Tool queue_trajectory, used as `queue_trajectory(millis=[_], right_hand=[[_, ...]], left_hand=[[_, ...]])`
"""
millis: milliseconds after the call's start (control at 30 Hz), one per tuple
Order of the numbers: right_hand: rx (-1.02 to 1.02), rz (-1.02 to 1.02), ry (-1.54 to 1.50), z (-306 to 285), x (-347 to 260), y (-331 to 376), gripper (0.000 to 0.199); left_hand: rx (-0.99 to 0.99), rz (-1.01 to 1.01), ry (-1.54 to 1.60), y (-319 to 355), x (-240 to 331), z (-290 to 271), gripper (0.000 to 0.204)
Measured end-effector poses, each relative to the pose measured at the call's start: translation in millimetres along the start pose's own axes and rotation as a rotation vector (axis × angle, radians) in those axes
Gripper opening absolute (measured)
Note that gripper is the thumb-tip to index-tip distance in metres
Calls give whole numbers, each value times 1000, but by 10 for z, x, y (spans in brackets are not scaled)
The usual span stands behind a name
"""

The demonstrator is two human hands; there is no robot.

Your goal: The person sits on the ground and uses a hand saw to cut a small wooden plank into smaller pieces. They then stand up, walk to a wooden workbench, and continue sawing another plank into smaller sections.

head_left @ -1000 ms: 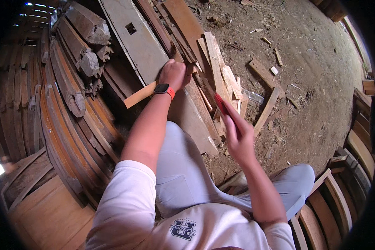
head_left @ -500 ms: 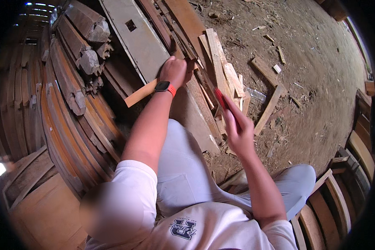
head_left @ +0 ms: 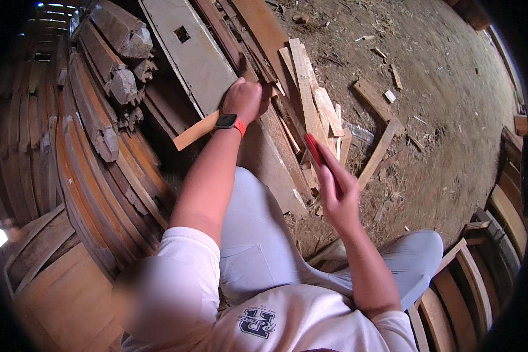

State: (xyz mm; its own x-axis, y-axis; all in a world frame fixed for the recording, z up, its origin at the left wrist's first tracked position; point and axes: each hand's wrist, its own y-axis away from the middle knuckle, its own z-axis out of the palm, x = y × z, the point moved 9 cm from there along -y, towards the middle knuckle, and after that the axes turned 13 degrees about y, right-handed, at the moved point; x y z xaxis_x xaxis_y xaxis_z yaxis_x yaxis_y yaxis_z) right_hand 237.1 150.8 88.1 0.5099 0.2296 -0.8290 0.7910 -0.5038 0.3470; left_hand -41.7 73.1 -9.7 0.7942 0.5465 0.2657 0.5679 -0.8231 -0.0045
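A long, flat grey board with a square hole, apparently wooden [head_left: 205,61], slants beside the lap. Near it lies a heap of pale, splintered wooden offcuts [head_left: 318,108], perhaps pieces already finished with. The narrow, flat tan wooden strip [head_left: 196,131] lies crosswise under the left hand [head_left: 244,100], which is closed over it; it looks whole, so parting it seems undone, though any cut is hidden. The right hand [head_left: 339,190] grips a slim red-handled tool [head_left: 314,149], its blade blurred.
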Motion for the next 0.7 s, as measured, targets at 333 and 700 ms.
queue_trajectory(millis=[333, 700], right_hand=[[-9, -13, 3, -407, -109, 750, 47], [-32, 14, 25, -219, -65, 417, 44]], left_hand=[[-22, -54, 131, 26, -28, -29, 19], [9, -22, 82, 2, -53, -16, 24]])
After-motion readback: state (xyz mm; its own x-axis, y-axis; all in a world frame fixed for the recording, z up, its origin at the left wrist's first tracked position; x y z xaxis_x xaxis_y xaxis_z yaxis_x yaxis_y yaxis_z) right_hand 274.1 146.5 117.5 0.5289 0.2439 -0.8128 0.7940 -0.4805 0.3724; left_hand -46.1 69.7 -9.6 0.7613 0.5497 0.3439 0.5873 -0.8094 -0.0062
